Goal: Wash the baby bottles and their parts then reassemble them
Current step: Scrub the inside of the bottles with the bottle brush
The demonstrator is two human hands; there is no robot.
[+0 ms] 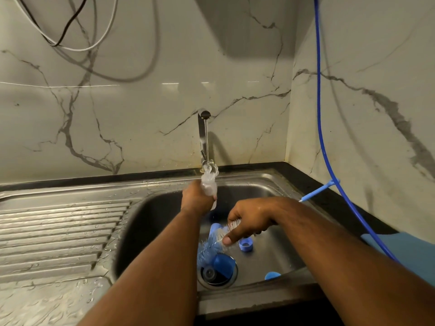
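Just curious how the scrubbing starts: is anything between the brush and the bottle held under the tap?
Nothing visible does. The left hand holds the bottle under the tap; the right hand grips the brush lower down, only air between.

I am counting two hands, the left hand (197,200) and the right hand (250,222), one clear bottle (209,184), one brush (211,243), one tap (203,137), one sink (247,178) and one blue hose (318,90). Three loose blue parts are lying in the sink: ring (246,245), cap (272,275), drain piece (223,262).
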